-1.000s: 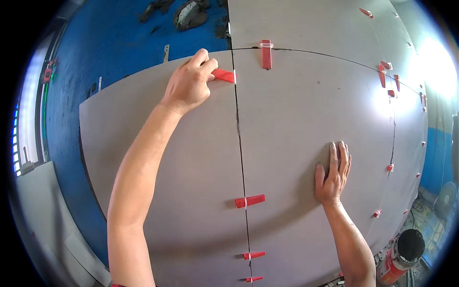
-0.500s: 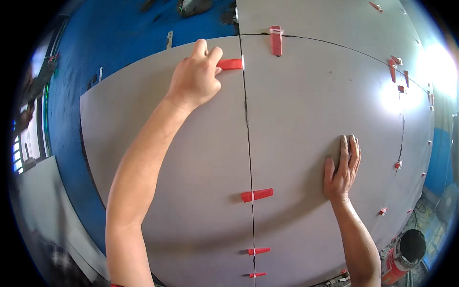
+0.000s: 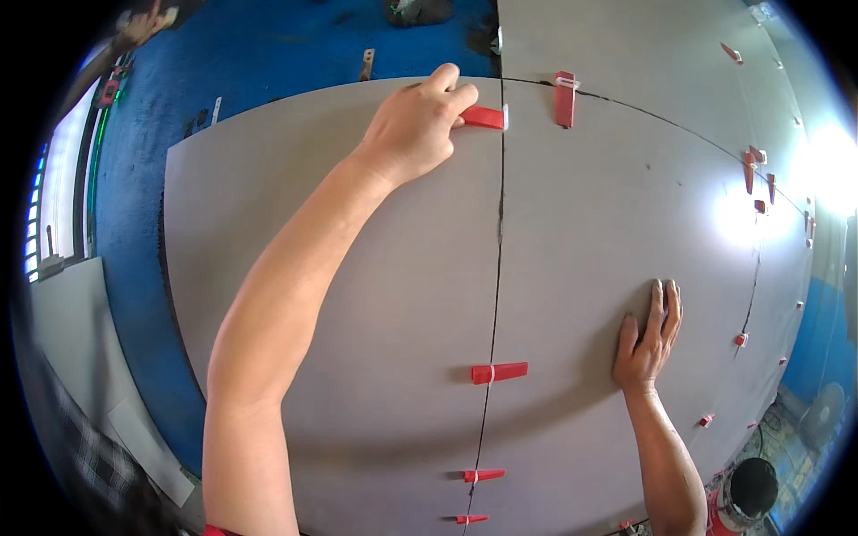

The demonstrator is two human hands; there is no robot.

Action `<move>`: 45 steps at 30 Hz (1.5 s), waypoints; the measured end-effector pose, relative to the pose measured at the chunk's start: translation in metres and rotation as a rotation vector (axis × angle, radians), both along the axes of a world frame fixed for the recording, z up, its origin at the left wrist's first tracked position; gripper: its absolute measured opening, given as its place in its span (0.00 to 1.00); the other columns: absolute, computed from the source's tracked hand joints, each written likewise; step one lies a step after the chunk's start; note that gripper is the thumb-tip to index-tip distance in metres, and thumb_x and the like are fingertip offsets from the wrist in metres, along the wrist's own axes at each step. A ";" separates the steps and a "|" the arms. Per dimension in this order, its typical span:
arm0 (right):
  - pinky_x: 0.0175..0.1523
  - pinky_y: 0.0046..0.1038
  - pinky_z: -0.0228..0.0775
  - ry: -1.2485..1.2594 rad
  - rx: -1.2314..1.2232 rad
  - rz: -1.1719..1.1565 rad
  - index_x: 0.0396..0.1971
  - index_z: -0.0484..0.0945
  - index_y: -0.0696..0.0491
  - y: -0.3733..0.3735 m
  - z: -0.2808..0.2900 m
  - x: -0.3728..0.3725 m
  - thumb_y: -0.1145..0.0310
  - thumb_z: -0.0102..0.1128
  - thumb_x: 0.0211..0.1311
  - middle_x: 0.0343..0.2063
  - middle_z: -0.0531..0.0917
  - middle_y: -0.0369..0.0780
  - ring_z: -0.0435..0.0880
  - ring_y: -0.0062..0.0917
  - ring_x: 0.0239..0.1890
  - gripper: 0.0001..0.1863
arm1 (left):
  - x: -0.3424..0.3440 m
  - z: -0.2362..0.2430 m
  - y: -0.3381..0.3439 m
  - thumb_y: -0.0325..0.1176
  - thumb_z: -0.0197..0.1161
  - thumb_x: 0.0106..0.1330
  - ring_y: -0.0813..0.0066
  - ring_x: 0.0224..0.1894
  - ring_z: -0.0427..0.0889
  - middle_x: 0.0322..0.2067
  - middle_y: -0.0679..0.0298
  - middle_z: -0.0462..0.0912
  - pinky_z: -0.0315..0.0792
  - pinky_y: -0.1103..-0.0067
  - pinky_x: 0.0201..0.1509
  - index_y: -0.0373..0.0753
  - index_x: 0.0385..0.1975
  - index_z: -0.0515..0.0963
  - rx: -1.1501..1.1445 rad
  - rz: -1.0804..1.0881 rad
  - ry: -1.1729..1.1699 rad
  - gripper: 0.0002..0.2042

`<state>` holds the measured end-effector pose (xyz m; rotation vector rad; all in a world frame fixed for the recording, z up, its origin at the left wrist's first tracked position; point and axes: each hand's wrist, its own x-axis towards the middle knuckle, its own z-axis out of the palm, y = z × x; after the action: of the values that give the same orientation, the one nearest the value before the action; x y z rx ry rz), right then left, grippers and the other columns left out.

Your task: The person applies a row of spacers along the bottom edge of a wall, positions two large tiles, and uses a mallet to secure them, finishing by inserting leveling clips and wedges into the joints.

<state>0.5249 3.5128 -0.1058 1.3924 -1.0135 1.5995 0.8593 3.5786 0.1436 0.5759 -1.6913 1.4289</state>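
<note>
My left hand (image 3: 413,127) pinches the thick end of a red tile-levelling wedge (image 3: 484,118). The wedge lies sideways, its other end at a white clip (image 3: 505,117) in the upright joint between two large grey tiles. Behind the fingers is the upper part of the left tile (image 3: 393,295). My right hand (image 3: 651,348) rests flat on the right tile (image 3: 572,268), fingers stretched upward and holding nothing. Lower on the same joint, another red wedge (image 3: 509,371) sits through a clip, with smaller-looking ones below it.
A red wedge (image 3: 565,105) hangs at the top joint, and several more dot the joints at right. Blue wall (image 3: 286,54) borders the left tile. Another person's hand (image 3: 141,25) shows at upper left. A dark-topped bucket (image 3: 751,489) stands at lower right.
The view has shifted, so the tiles and joint appear farther right. My left hand stays on the wedge at the clip; my right hand stays flat. Another person's hand now shows at upper left.
</note>
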 end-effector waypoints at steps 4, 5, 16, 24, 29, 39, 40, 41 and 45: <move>0.71 0.49 0.43 0.008 -0.002 0.014 0.63 0.64 0.59 0.001 0.000 0.001 0.64 0.51 0.61 0.65 0.62 0.50 0.57 0.47 0.69 0.30 | -0.004 0.011 0.003 0.15 0.58 0.50 0.60 0.34 0.80 0.32 0.59 0.72 0.75 0.67 0.34 0.35 0.26 0.71 0.065 0.019 -0.006 0.08; 0.72 0.49 0.42 0.018 -0.011 0.012 0.63 0.63 0.59 0.001 0.001 0.000 0.64 0.51 0.61 0.65 0.62 0.50 0.56 0.47 0.69 0.30 | -0.005 0.011 0.000 0.16 0.58 0.51 0.60 0.34 0.80 0.33 0.58 0.72 0.75 0.66 0.34 0.35 0.27 0.72 0.046 0.024 -0.002 0.07; 0.70 0.49 0.45 0.109 -0.042 -0.007 0.63 0.62 0.59 0.003 0.011 0.006 0.64 0.54 0.62 0.62 0.63 0.51 0.56 0.48 0.68 0.31 | -0.018 0.004 0.002 0.20 0.56 0.51 0.56 0.28 0.81 0.38 0.50 0.72 0.77 0.66 0.31 0.34 0.33 0.76 0.067 0.111 0.135 0.09; 0.32 0.36 0.69 0.122 -0.027 0.322 0.24 0.70 0.54 0.048 0.191 0.147 0.59 0.57 0.62 0.22 0.78 0.39 0.78 0.38 0.26 0.15 | -0.002 -0.007 0.008 0.21 0.62 0.57 0.60 0.29 0.76 0.33 0.61 0.68 0.71 0.66 0.29 0.37 0.28 0.71 0.132 -0.019 0.156 0.06; 0.31 0.41 0.70 0.157 -0.144 0.241 0.22 0.74 0.53 0.033 0.207 0.159 0.59 0.51 0.64 0.23 0.80 0.41 0.79 0.41 0.25 0.15 | -0.003 -0.008 -0.003 0.21 0.62 0.57 0.62 0.29 0.76 0.33 0.61 0.69 0.72 0.67 0.30 0.38 0.29 0.74 0.084 -0.191 0.150 0.05; 0.31 0.39 0.71 0.173 -0.084 0.218 0.21 0.72 0.55 0.038 0.220 0.162 0.63 0.54 0.61 0.22 0.80 0.43 0.80 0.41 0.24 0.13 | 0.000 -0.013 -0.009 0.21 0.64 0.54 0.62 0.31 0.78 0.35 0.61 0.71 0.74 0.68 0.31 0.39 0.31 0.77 -0.018 -0.216 0.184 0.07; 0.30 0.38 0.70 0.203 -0.182 0.271 0.20 0.71 0.55 0.033 0.218 0.160 0.65 0.56 0.59 0.22 0.79 0.42 0.79 0.41 0.24 0.12 | 0.000 -0.013 -0.010 0.21 0.64 0.54 0.62 0.31 0.78 0.35 0.61 0.70 0.74 0.68 0.30 0.39 0.31 0.76 -0.025 -0.210 0.180 0.07; 0.28 0.36 0.69 0.208 -0.246 0.271 0.20 0.70 0.54 0.028 0.216 0.160 0.68 0.58 0.57 0.21 0.78 0.42 0.79 0.39 0.23 0.10 | -0.001 -0.015 -0.010 0.21 0.64 0.54 0.62 0.31 0.78 0.35 0.61 0.70 0.74 0.68 0.30 0.39 0.31 0.76 -0.029 -0.213 0.181 0.07; 0.27 0.36 0.69 0.229 -0.358 0.286 0.22 0.70 0.55 0.017 0.216 0.161 0.71 0.59 0.56 0.21 0.78 0.42 0.78 0.39 0.22 0.08 | -0.005 -0.019 -0.012 0.19 0.62 0.51 0.61 0.31 0.77 0.34 0.60 0.69 0.74 0.68 0.29 0.38 0.31 0.76 -0.022 -0.193 0.217 0.09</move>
<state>0.6863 3.5298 0.1098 1.4697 -0.3819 1.6757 0.8542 3.5661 0.1244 0.5204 -1.5133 1.2013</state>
